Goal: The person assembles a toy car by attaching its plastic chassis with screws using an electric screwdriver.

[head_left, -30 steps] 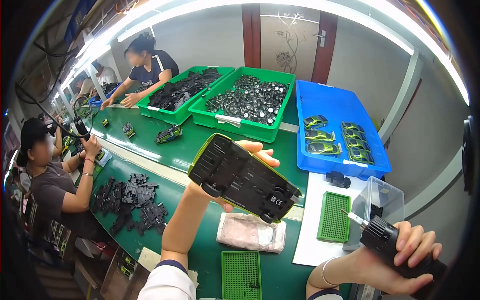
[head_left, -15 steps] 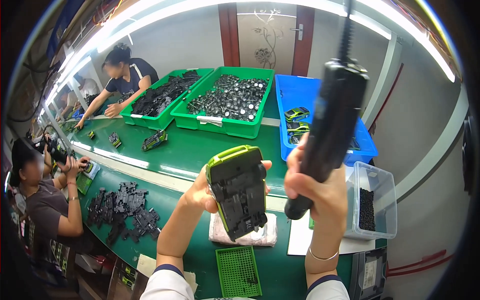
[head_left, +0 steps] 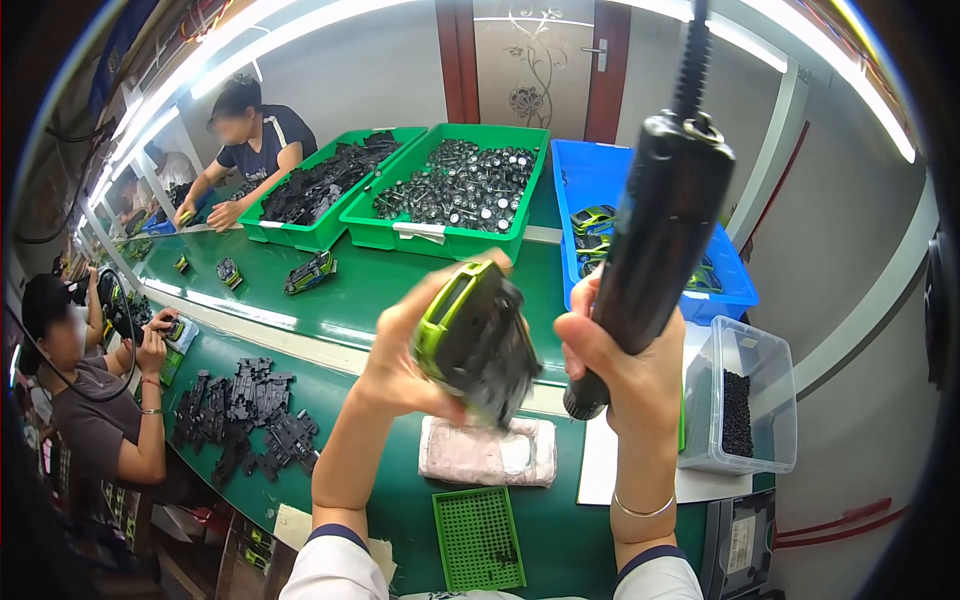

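Observation:
My left hand (head_left: 392, 362) is closed round a toy car (head_left: 482, 345), green body at the edge and black underside turned up; motion blurs it. In my right hand (head_left: 645, 385) is a black electric screwdriver (head_left: 668, 225), hung from a coiled cord at its top. Its lower end points down, to the right of the car and apart from it; no bit can be made out. Below the car, a pale wrapped block (head_left: 445, 455) lies on the green bench. Nearer me is a green perforated tray (head_left: 478, 540) with a few tiny dark pieces.
A clear bin (head_left: 770, 400) of small black screws stands at right. Beyond are a blue bin (head_left: 590, 160) with toy cars and a green bin (head_left: 475, 245) of wheel parts. Black chassis parts (head_left: 245, 400) are heaped at left. Two co-workers (head_left: 95, 405) (head_left: 262, 145) sit along the line.
My left hand has tilted and turned the toy car, lifting its near end. The screwdriver has shifted slightly up and left. The far co-worker's hands have drawn closer together.

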The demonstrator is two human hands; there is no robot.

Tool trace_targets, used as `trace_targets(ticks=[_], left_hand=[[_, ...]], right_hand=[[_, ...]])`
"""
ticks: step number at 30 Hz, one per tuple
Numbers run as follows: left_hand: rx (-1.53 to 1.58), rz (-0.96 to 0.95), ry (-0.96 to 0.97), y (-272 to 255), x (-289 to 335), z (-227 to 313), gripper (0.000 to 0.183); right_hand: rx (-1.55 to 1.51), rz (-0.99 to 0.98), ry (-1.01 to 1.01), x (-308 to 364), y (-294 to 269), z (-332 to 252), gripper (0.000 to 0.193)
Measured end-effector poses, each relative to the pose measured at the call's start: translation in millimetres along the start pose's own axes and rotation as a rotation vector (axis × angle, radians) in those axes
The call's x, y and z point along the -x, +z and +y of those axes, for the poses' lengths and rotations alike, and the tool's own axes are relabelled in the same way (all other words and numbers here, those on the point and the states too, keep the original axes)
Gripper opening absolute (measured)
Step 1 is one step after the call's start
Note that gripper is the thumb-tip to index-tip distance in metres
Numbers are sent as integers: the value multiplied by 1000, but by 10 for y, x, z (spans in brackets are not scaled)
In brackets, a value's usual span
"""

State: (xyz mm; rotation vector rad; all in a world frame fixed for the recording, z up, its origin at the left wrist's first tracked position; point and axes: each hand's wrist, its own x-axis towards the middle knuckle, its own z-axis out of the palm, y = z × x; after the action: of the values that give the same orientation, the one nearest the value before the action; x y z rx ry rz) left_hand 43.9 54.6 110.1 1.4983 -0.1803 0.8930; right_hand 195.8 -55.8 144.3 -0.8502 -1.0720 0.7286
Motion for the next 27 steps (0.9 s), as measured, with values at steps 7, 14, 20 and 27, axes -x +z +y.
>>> trace_targets(ticks=[7,14,20,27], left_hand=[[-1601,362,595,182,-18,198,70],[-1900,376,665,118,84,169,66],[-1580,518,856,137,-13,184,54],[-1720,504,679,251,48,281,33]], right_hand=[[-90,-174,-7,10,-78,-37,50],[195,134,-66,53,148,58,43],[50,175,-61,26,-33,20,36],[-67,64,-39,-24,-130,12,45]])
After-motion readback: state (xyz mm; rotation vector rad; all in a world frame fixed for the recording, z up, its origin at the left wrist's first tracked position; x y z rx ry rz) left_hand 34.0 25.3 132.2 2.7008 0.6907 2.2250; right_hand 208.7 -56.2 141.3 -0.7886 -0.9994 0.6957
